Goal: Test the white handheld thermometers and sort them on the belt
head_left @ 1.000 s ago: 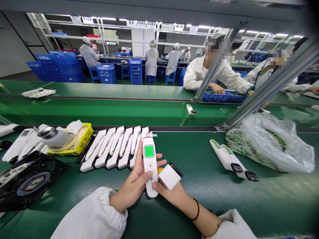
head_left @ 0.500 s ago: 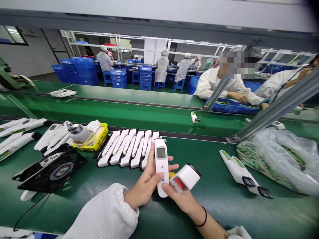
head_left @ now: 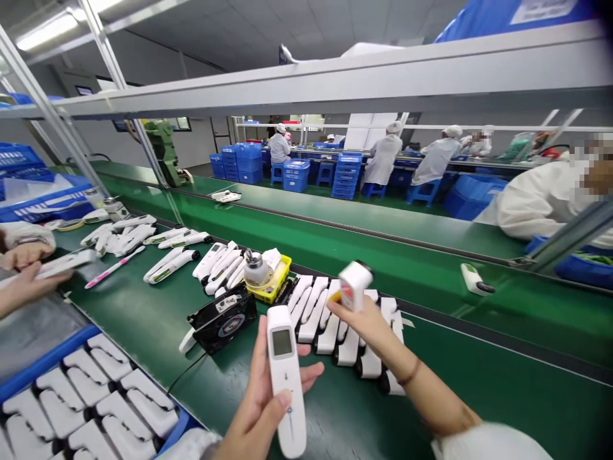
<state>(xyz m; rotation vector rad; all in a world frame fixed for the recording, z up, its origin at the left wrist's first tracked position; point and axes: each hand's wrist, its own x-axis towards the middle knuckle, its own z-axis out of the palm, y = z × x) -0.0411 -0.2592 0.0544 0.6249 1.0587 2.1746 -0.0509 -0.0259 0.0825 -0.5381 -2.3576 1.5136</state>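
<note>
A white infrared thermometer (head_left: 297,421) with a grey screen stands upright in my left hand (head_left: 258,409); the thumb presses near its lower buttons and the other fingers are behind it. My right hand (head_left: 366,326) is closed around a white device (head_left: 354,284) with a reddish window and a bit of yellow at its side, slightly blurred. That hand is over a row of white thermometers (head_left: 309,319) lying side by side on the green bench (head_left: 335,409), partly hiding them.
A yellow basket (head_left: 278,291) holds a metal-topped bottle (head_left: 256,268). Left of it are a black fan-like unit (head_left: 232,322) and more thermometers (head_left: 175,263). A blue crate (head_left: 182,425) of thermometers stands lower left. A co-worker's hands (head_left: 29,268) hold a white part at far left.
The view has turned left. My right hand has moved off the left-hand thermometer, up and over the row, taking the red-windowed device along. My left hand still holds its thermometer.
</note>
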